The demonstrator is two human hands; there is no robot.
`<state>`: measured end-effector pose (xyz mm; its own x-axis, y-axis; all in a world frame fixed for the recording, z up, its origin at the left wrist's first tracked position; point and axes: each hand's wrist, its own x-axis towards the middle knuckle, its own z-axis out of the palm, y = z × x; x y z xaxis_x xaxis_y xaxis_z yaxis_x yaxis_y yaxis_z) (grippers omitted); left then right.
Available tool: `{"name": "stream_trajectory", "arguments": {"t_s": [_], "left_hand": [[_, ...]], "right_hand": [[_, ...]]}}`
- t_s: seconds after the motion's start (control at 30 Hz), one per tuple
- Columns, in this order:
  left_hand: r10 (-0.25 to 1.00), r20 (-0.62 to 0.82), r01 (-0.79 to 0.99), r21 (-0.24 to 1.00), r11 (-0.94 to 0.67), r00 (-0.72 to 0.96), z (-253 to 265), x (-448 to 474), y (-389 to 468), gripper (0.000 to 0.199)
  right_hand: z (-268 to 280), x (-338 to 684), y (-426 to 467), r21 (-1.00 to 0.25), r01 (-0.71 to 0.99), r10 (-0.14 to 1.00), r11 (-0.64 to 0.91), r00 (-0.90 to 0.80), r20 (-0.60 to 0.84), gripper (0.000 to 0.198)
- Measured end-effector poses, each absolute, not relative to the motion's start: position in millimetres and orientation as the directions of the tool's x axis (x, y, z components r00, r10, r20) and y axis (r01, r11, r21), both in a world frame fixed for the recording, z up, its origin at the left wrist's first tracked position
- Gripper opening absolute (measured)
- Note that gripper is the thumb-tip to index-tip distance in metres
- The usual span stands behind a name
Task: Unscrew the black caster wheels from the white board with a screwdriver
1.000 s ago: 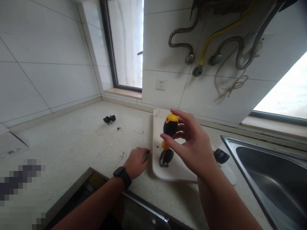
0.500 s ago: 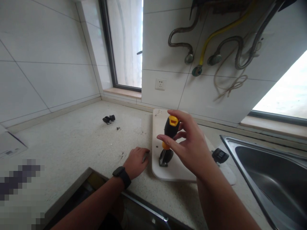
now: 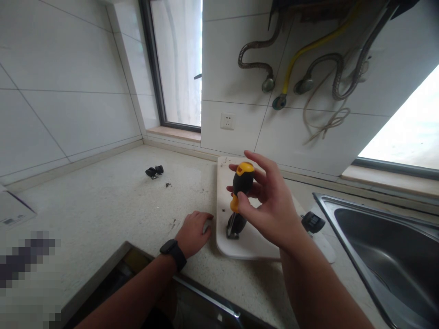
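My right hand (image 3: pixel 270 201) holds a black-and-yellow screwdriver (image 3: pixel 243 183), thumb on one side and fingers on the other, with the index finger lifted off. Its shaft points down at the metal plate of a black caster (image 3: pixel 236 224) standing on a white board (image 3: pixel 254 246). Another black caster (image 3: pixel 313 222) is at the board's right side. My left hand (image 3: pixel 195 230), with a dark watch on the wrist, rests on the counter beside the board's left edge. Its fingers are curled around something greyish I cannot make out.
Two loose black casters (image 3: pixel 154 172) and a little pile of screws (image 3: pixel 168 184) lie on the pale counter (image 3: pixel 120 201). To the right is a steel sink (image 3: pixel 384 246). An open drawer (image 3: pixel 126 256) is below the counter's front edge. Hoses (image 3: pixel 255 64) hang on the tiled wall.
My right hand has shifted its fingers around the screwdriver handle, which has turned; the thumb sits lower and the index finger is raised. My left hand stays in place.
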<state>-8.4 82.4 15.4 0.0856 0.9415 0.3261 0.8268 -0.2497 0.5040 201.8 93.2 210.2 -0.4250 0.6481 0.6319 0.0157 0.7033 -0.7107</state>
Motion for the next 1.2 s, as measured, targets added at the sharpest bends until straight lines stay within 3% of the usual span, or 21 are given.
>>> {"name": "stream_trajectory", "arguments": {"t_s": [0.1, 0.3, 0.5, 0.63, 0.9, 1.0, 1.2], "left_hand": [[0.941, 0.328, 0.821, 0.511, -0.254, 0.087, 15.7, -8.8, 82.2, 0.028], [0.941, 0.330, 0.821, 0.513, -0.250, 0.080, 15.6, -8.4, 82.5, 0.028], [0.942, 0.328, 0.830, 0.502, -0.243, 0.077, 15.0, -8.5, 82.8, 0.029], [0.940, 0.331, 0.830, 0.498, -0.251, 0.085, 15.2, -8.9, 82.5, 0.030], [0.943, 0.323, 0.833, 0.496, -0.246, 0.086, 17.3, -8.0, 82.6, 0.028], [0.944, 0.317, 0.833, 0.496, -0.245, 0.089, 17.3, -8.1, 82.7, 0.030], [0.943, 0.321, 0.827, 0.503, -0.249, 0.089, 16.2, -9.0, 82.5, 0.030]], "right_hand": [[208.6, 199.3, 95.5, -0.696, 0.010, 0.640, 0.718, -0.401, 0.655, 0.065], [212.2, 201.4, 99.4, -0.578, 0.244, 0.627, 0.779, -0.301, 0.718, 0.062], [210.7, 202.1, 98.3, -0.700, 0.099, 0.686, 0.707, -0.337, 0.645, 0.067], [209.9, 202.7, 95.0, -0.711, 0.041, 0.668, 0.702, -0.386, 0.636, 0.068], [213.9, 201.9, 96.0, -0.612, 0.217, 0.647, 0.761, -0.324, 0.690, 0.064], [213.9, 201.8, 96.8, -0.623, 0.186, 0.647, 0.760, -0.318, 0.693, 0.059], [211.0, 201.7, 95.4, -0.685, 0.088, 0.669, 0.723, -0.334, 0.664, 0.070]]}}
